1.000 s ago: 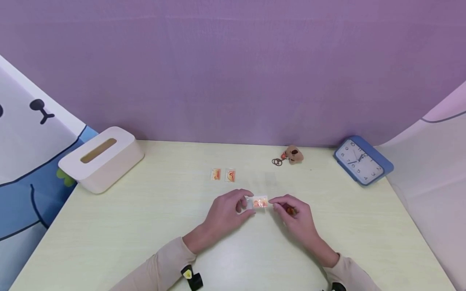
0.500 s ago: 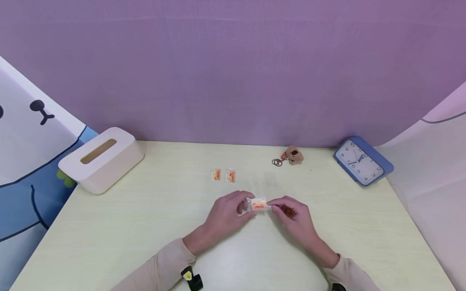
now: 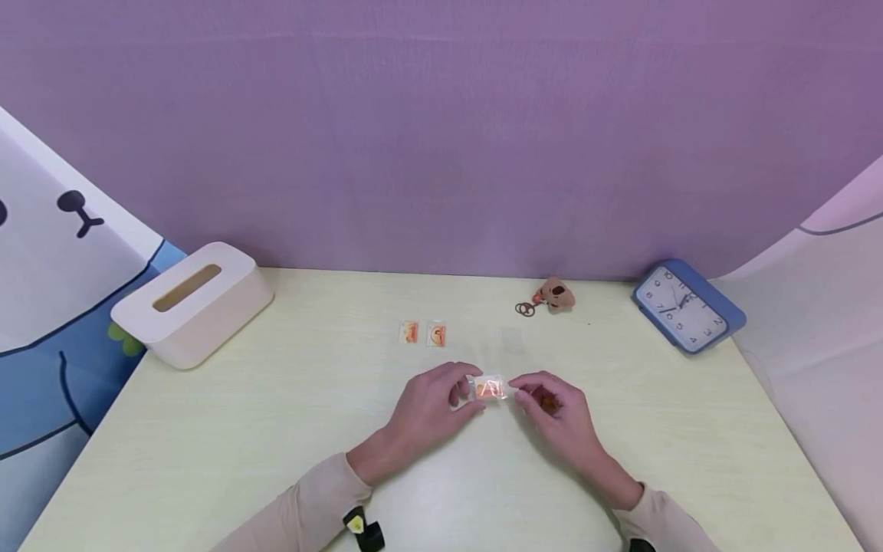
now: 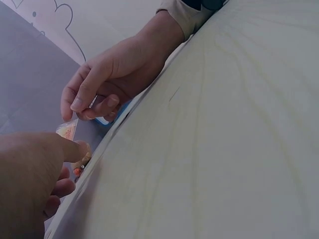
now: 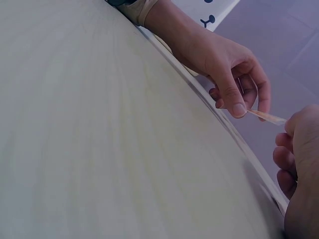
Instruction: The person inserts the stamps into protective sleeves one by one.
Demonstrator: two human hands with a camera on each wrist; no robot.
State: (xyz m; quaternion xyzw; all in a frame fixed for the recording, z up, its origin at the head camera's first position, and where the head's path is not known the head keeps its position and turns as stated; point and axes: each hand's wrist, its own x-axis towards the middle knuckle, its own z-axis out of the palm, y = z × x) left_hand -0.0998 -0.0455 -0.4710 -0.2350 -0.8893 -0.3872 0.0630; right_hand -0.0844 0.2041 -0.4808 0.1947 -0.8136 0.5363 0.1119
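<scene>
In the head view my left hand (image 3: 434, 402) holds a small clear plastic sleeve (image 3: 471, 387) between thumb and fingers. A card with an orange print (image 3: 490, 389) shows inside the sleeve. My right hand (image 3: 560, 410) pinches the sleeve's right end with thumb and index finger. Something small and orange-brown (image 3: 549, 400) shows under its curled fingers; its kind is unclear. In the right wrist view the thin sleeve (image 5: 266, 117) stretches edge-on between both hands, above the table. The left wrist view shows it partly hidden behind my left hand (image 4: 30, 174).
Two small orange-printed cards (image 3: 409, 331) lie side by side behind the hands. Faint clear sleeves (image 3: 512, 340) lie to their right. A plush keychain (image 3: 556, 294) and a blue clock (image 3: 690, 305) stand back right, a white tissue box (image 3: 193, 303) back left.
The orange-printed card has shifted slightly left within the sleeve, towards my left hand. The sleeve has dropped a little nearer to me. Both hands have barely moved.
</scene>
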